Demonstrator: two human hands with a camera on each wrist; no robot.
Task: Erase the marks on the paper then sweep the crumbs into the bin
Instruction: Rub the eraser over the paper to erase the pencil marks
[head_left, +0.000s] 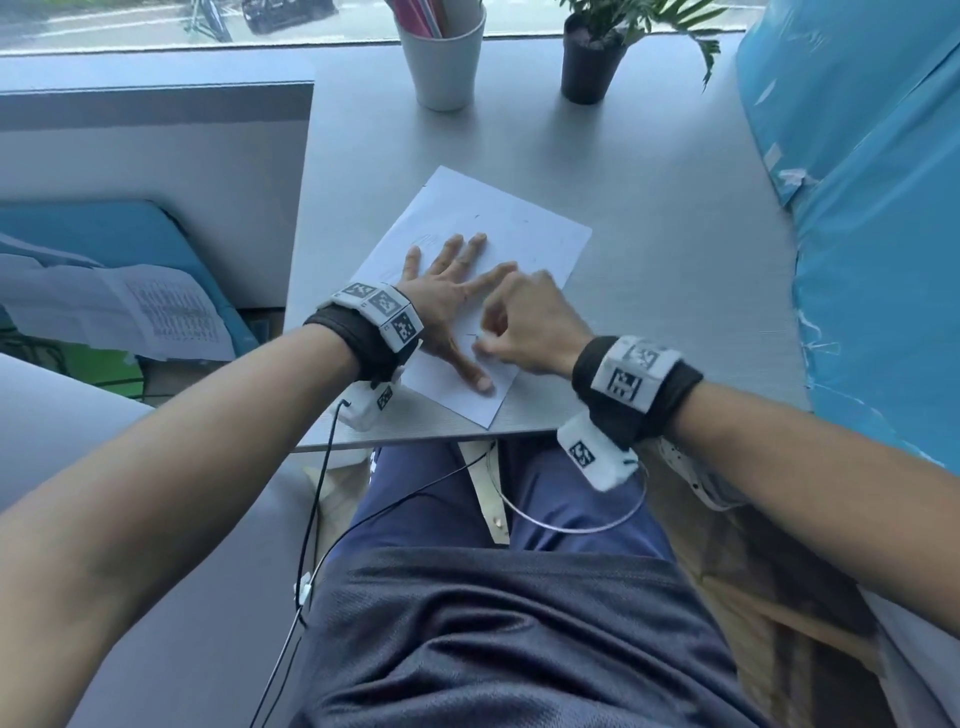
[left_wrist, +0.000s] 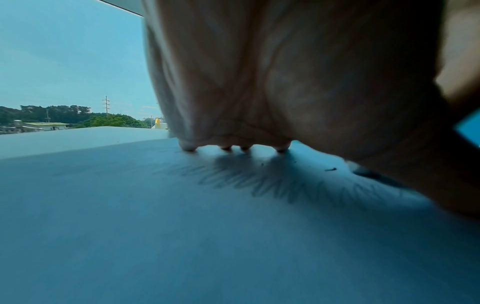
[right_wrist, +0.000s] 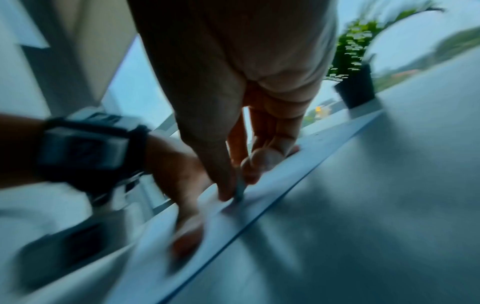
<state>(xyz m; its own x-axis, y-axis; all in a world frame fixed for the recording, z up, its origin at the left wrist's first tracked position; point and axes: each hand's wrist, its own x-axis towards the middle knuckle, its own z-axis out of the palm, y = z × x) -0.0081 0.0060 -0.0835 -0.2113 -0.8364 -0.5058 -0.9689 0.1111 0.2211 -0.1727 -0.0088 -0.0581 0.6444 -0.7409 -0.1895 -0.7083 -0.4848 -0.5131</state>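
A white sheet of paper (head_left: 519, 228) lies tilted on the grey desk (head_left: 675, 260). My left hand (head_left: 447, 291) lies flat on it with fingers spread, pressing it down. My right hand (head_left: 524, 322) is curled, pinching a small eraser (right_wrist: 240, 190) whose tip touches the paper between my left thumb and index finger. The left wrist view shows pencil scribbles (left_wrist: 272, 183) on the paper (left_wrist: 182, 226) under the left hand (left_wrist: 259, 82), and a dark eraser crumb (left_wrist: 330, 169). The right wrist view is blurred by motion. No bin is in view.
A white cup (head_left: 441, 57) with pink and white sheets and a potted plant (head_left: 592, 57) stand at the desk's far edge by the window. Blue wrapped material (head_left: 872, 208) borders the desk's right side. A grey partition (head_left: 156, 171) stands left. My lap is below the near edge.
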